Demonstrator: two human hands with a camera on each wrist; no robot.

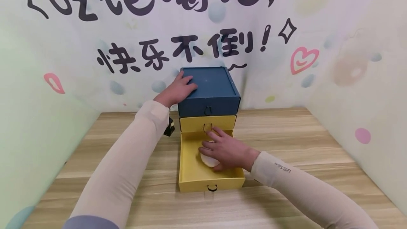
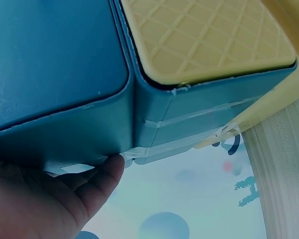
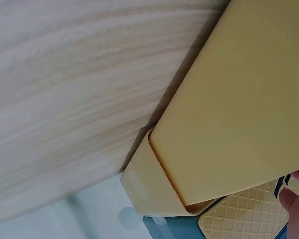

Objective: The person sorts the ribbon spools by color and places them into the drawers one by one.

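A stacked drawer box (image 1: pixel 211 84) stands by the back wall, blue at the top with yellow drawers below. My left hand (image 1: pixel 178 89) rests on its left top edge with spread fingers; in the left wrist view, the thumb lies against the blue side (image 2: pixel 109 127). The bottom yellow drawer (image 1: pixel 190 172) is pulled out toward me. Inside it, my right hand (image 1: pixel 230 151) holds a round white thing with a pale yellow rim (image 1: pixel 208 161) from above, fingers and thumb at its edges. The hand hides much of it. One finger reaches near the loop handle of the yellow drawer front above (image 1: pixel 190 124).
The wood-look table (image 1: pixel 286 144) extends to both sides of the box. A small black object (image 1: pixel 169 128) stands left of the box, partly behind my left sleeve. A printed cloth wall (image 1: pixel 143 80) closes off the back.
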